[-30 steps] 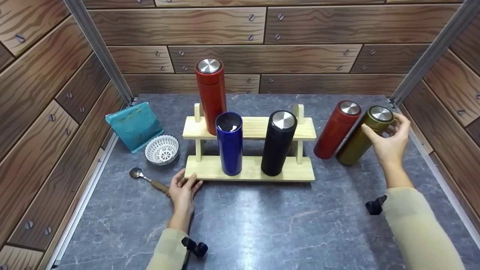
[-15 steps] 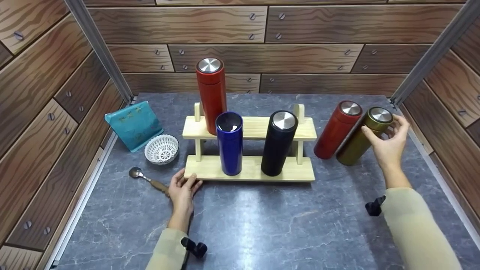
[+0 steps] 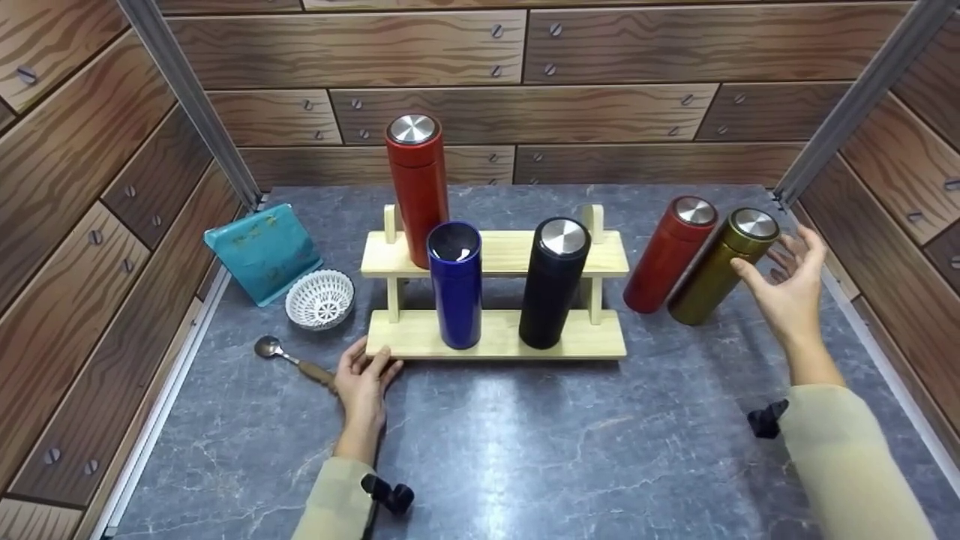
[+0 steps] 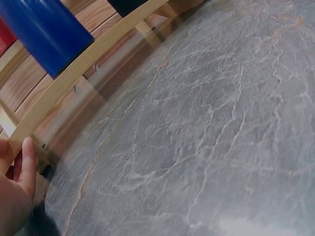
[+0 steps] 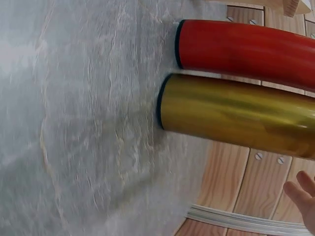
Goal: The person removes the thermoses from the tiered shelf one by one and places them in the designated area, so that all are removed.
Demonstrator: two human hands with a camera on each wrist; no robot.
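The wooden rack [image 3: 501,334] stands on the grey tabletop [image 3: 570,450] and has two shelves. At the left front corner of its lower shelf, the left hand [image 3: 363,384] holds the board, with the thumb and the fingers closed around the corner. To the right of the rack, the olive-gold bottle [image 3: 706,283] stands upright on the tabletop. On its far side from the rack is the right hand [image 3: 793,289], with the fingers wide and slightly bent, holding nothing. In the right wrist view, this hand is apart from the bottle.

Between the rack and the olive-gold bottle stands the shorter red bottle [image 3: 666,259], just beside its neighbour. On the rack's lower shelf there are the blue bottle [image 3: 459,300], left of the middle, and the black bottle [image 3: 551,296], right of the middle. The tall red bottle [image 3: 418,202] stands on the upper shelf, near the left end. To the left of the rack are the teal packet [image 3: 264,251], the white basket [image 3: 295,301] and the spoon [image 3: 315,372], whose handle end lies at the left hand.
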